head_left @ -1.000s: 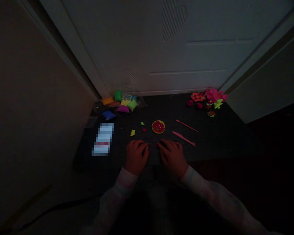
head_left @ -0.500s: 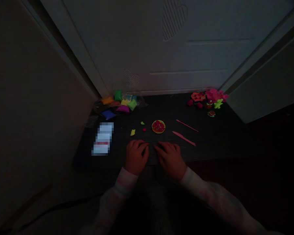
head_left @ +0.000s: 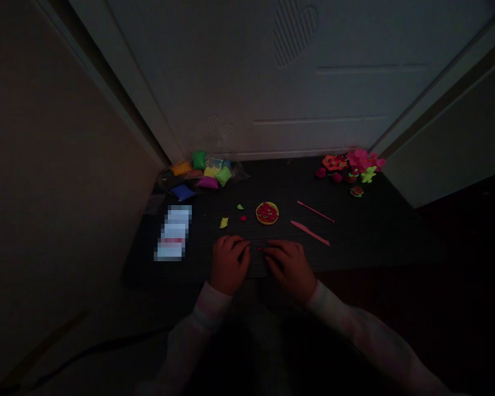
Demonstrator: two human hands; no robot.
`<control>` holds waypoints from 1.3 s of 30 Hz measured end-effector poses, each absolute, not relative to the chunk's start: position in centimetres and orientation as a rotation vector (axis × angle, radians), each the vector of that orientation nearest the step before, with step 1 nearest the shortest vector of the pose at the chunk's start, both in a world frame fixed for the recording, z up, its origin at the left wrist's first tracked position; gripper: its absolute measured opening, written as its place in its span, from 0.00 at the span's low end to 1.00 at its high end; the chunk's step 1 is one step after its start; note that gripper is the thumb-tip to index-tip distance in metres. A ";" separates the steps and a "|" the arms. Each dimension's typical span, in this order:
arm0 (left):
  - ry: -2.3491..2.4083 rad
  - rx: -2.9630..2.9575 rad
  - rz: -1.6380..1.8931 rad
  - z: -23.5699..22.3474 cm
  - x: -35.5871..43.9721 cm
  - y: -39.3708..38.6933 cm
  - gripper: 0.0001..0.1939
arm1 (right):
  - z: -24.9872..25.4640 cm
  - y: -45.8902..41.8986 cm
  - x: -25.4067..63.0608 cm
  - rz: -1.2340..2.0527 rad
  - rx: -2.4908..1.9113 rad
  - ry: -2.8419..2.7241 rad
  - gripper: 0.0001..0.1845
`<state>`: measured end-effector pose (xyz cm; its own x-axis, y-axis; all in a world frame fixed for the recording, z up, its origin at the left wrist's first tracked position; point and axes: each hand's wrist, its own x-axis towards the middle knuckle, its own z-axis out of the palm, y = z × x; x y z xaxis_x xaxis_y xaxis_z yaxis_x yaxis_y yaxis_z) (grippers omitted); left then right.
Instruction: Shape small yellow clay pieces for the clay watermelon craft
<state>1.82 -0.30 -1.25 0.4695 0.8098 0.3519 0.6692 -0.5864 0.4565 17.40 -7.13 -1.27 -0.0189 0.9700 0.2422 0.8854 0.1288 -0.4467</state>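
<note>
My left hand (head_left: 231, 265) rests on the dark table near its front edge, fingers curved and the thumb apart from them, holding nothing I can see. My right hand (head_left: 291, 269) lies opposite, its fingers stretched toward a tiny red clay piece (head_left: 259, 249) on the tabletop between both hands. Just beyond sits a small clay pizza (head_left: 267, 213) with a yellow rim and red topping. Left of it lie a red clay lump (head_left: 243, 219), a green clay bit (head_left: 240, 207) and a yellow clay piece (head_left: 224, 223).
A pink clay knife (head_left: 310, 233) and a thin pink tool (head_left: 315, 211) lie at the right. Coloured clay packets (head_left: 208, 182) are heaped back left, above a blurred bright screen (head_left: 174, 233). Clay figures (head_left: 361, 162) cluster back right. A pale door (head_left: 231, 66) stands behind the table.
My right hand has drawn slightly right, and the tiny red clay piece now shows between the hands. My left hand has barely moved.
</note>
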 end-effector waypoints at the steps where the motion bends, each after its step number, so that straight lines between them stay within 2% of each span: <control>1: 1.272 2.465 0.795 -1.3 1.8 -0.3 0.10 | -1.3 -6.9 17.5 0.239 -1.797 -1.915 0.11; 6: 1.275 2.460 0.799 -1.2 1.8 -0.3 0.10 | -1.1 -5.7 17.1 0.284 -1.823 -1.890 0.13; 13: 1.260 2.300 0.846 -0.8 1.7 -0.4 0.10 | -0.8 -5.1 17.0 0.421 -1.732 -1.767 0.08; 18: 1.140 1.682 0.812 0.5 2.2 -0.6 0.09 | 1.1 -5.5 17.2 0.565 -1.560 -1.615 0.08; 22: 0.861 1.051 0.720 2.4 3.3 -1.7 0.10 | 3.4 -6.4 16.9 0.822 -1.304 -1.324 0.08; 26: 0.713 0.697 0.737 4.0 4.2 -3.0 0.09 | 4.4 -7.2 16.5 1.002 -1.139 -1.090 0.06; 33: 0.651 0.546 0.729 4.7 4.7 -3.7 0.09 | 4.4 -7.5 16.4 1.007 -1.121 -1.075 0.05; 39: 0.708 0.457 0.754 4.9 4.8 -3.7 0.07 | 4.4 -7.7 16.8 0.860 -1.243 -1.236 0.07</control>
<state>4.75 -3.66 4.85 0.5197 0.7487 -0.4115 -0.4584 0.6508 0.6053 16.79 -7.65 4.37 0.1840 0.9619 0.2022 0.1442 0.1771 -0.9736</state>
